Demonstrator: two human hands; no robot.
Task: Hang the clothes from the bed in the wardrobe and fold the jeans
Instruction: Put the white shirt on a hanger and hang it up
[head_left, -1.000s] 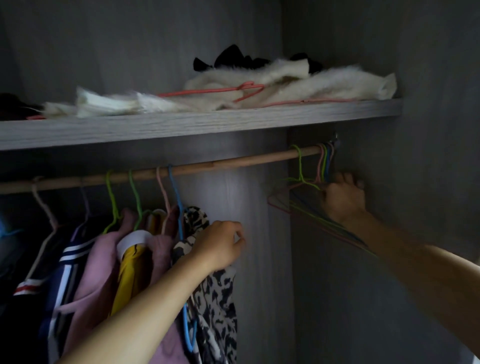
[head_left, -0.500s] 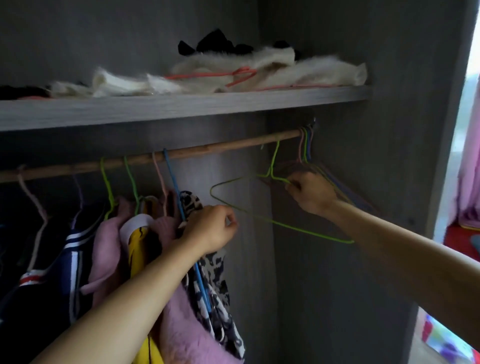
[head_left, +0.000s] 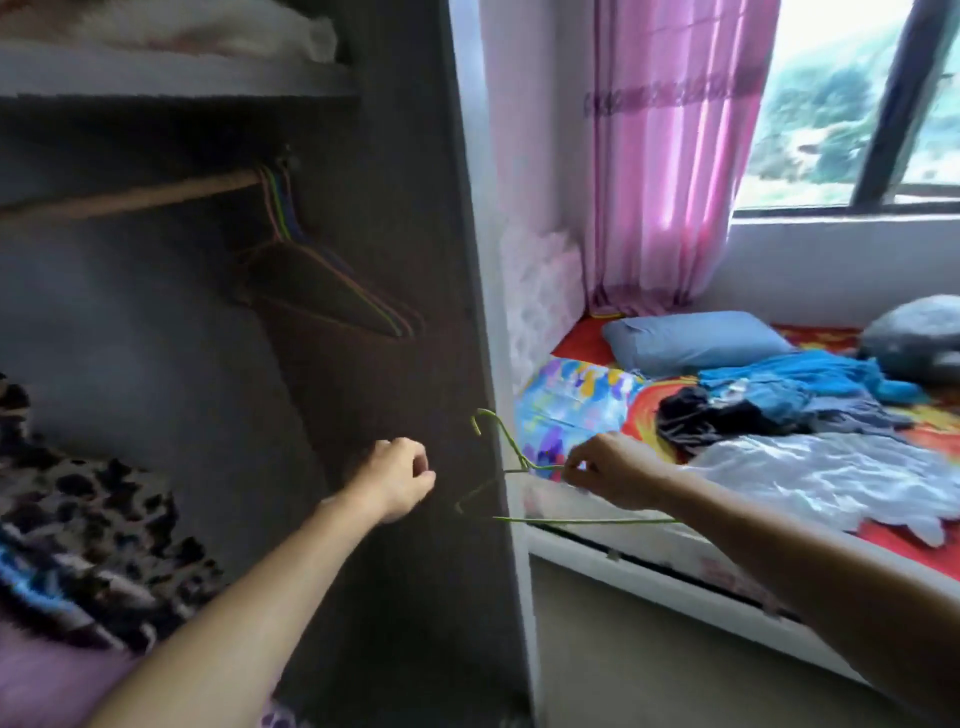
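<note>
A thin green wire hanger is pinched at its neck by the right hand, thumb and fingertips closed on the wire. It is held in the air just in front of the front edge of the wardrobe, hook up and slightly tilted, the long lower bar running under the right wrist. Nothing hangs on it. The left hand is stretched out inside the wardrobe, the fingers curled into a loose fist, and nothing is held in it. The two hands are kept apart, with the hook of the hanger between them.

At the right end of the wooden rail a bundle of coloured wire hangers is hung, all without clothes. At the lower left edge a leopard-print garment is seen, and a pink one below it.

The clothes are lying on the bed (covered by a red patterned sheet). A white garment is spread along the near edge, a dark one is crumpled behind it, and a bright blue one with grey cloth beside it is placed further in. Which piece is the jeans cannot be told. A blue pillow and a many-coloured pillow are laid at the corner near the pink curtain.
</note>
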